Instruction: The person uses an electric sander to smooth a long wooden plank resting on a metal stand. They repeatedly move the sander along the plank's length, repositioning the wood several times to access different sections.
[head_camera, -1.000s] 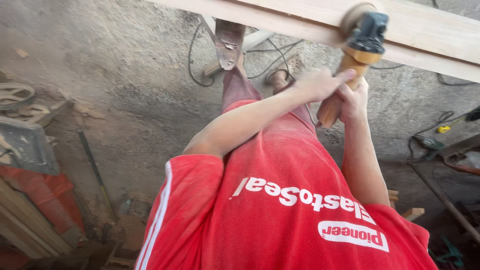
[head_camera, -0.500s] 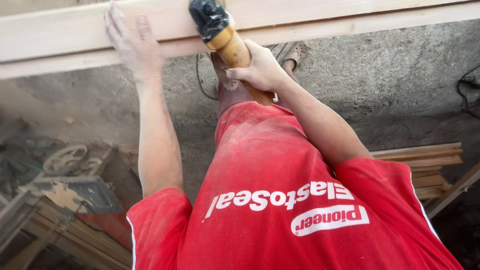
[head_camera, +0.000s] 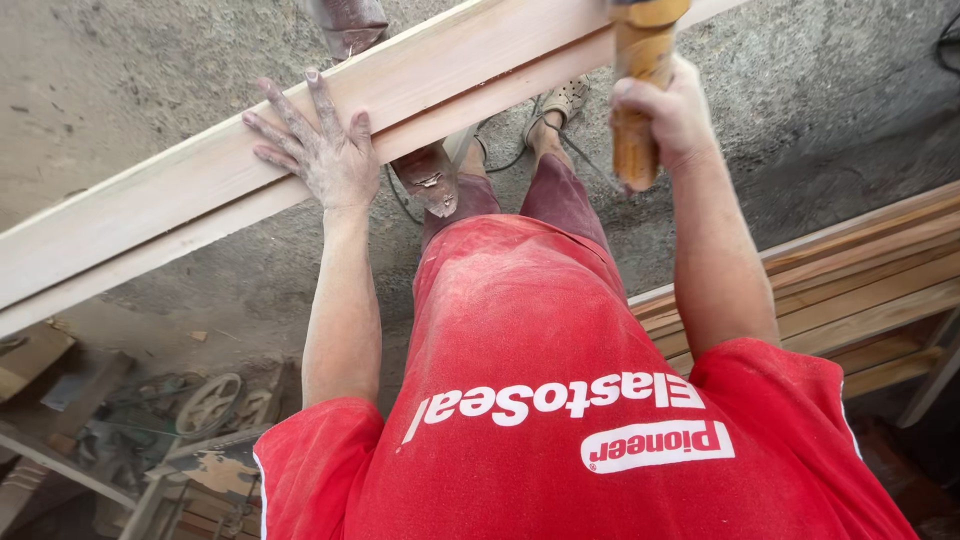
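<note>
Long pale wooden plank (head_camera: 180, 190), dusty, running diagonally from lower left to upper right, raised above the concrete floor. Yellow-orange tool handle (head_camera: 636, 100), roughly upright, just beside plank's near edge.

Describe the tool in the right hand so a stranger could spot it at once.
Start at the long pale plank running slantwise across the top, where the left hand lies flat. Follow it rightward to the right hand, fisted around a stout yellow-orange handle. That is the tool; its head is cut off by the frame's top edge, and nothing else nearby is that colour.
</note>
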